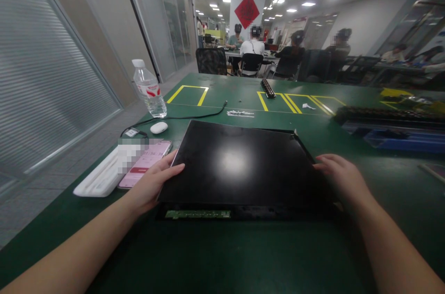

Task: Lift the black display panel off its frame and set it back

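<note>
A black, glossy screen panel lies before me, reflecting a bright spot of light. Under it, a darker black frame or backing shows along the near and right sides. A narrow green circuit board strip runs along the near left edge. My left hand grips the panel's left edge, thumb on top and the other fingers partly hidden beneath. At the right edge, my right hand has its curled fingertips against the panel; its lower fingers are blurred and partly hidden.
Left of the panel are a phone, a white device, a white earbud case, a black cable and a water bottle. Dark strips and a blue tray lie right. Other people sit farther back.
</note>
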`<action>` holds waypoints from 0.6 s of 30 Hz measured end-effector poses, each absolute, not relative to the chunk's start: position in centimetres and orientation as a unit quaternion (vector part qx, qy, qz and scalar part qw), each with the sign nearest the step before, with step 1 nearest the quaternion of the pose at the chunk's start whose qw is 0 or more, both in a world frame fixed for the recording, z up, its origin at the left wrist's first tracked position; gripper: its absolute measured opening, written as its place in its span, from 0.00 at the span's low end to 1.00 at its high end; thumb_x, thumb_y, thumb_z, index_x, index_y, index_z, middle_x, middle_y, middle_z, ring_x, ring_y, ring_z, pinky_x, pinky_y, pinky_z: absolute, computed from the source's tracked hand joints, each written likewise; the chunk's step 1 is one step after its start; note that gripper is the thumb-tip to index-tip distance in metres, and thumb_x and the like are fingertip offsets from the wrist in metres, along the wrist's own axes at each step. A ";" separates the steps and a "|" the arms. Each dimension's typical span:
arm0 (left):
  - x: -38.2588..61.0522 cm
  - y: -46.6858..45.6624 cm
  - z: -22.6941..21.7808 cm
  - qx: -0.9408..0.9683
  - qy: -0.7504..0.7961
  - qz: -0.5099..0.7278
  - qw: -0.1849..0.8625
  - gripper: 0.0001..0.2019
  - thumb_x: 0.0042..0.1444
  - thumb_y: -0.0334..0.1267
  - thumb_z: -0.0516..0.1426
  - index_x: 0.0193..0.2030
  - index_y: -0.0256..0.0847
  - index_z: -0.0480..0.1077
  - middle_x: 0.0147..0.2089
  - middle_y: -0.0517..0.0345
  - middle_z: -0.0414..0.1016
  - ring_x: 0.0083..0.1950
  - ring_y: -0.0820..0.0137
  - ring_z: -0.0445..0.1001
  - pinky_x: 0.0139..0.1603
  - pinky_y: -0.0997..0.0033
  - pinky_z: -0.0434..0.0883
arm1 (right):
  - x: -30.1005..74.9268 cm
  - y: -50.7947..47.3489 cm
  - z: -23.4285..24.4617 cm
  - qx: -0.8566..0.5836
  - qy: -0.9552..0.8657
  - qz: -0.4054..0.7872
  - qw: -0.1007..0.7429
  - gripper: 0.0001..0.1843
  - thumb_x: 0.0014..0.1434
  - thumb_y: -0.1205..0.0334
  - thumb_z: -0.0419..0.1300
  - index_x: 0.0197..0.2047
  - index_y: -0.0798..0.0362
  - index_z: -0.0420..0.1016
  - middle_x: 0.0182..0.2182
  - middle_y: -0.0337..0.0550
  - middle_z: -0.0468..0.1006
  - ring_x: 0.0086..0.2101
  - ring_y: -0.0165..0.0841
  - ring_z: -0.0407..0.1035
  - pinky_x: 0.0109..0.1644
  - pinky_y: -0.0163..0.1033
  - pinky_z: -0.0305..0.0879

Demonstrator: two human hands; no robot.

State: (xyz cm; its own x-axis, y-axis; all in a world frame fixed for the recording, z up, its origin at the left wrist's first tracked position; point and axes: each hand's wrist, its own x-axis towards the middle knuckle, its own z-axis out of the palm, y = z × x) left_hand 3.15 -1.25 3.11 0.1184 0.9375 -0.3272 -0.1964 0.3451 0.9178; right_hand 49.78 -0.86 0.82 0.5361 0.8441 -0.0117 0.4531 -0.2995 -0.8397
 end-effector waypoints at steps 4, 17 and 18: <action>3.5 -1.2 3.4 0.368 0.496 0.434 0.656 0.36 0.47 0.39 0.74 0.65 0.47 0.75 0.51 0.50 0.88 0.42 0.54 0.88 0.32 0.67 0.81 | 50.0 -0.8 0.6 -0.784 -0.436 0.213 0.386 0.19 0.52 0.42 0.60 0.38 0.46 0.80 0.33 0.47 0.86 0.41 0.49 0.77 0.48 0.51 0.66; 3.6 -1.1 3.6 0.340 0.528 0.455 0.631 0.34 0.54 0.39 0.68 0.69 0.50 0.70 0.52 0.53 0.86 0.47 0.51 0.86 0.40 0.58 0.80 | 49.2 -1.1 1.3 -0.809 -0.460 0.167 0.326 0.17 0.54 0.43 0.59 0.38 0.44 0.80 0.37 0.49 0.87 0.44 0.52 0.78 0.47 0.53 0.68; 3.7 -1.2 3.6 0.337 0.528 0.455 0.633 0.34 0.54 0.38 0.67 0.69 0.50 0.70 0.52 0.53 0.86 0.47 0.51 0.86 0.41 0.59 0.80 | 49.2 -1.1 1.3 -0.808 -0.463 0.164 0.326 0.17 0.54 0.43 0.59 0.38 0.44 0.80 0.36 0.49 0.87 0.44 0.52 0.78 0.48 0.53 0.68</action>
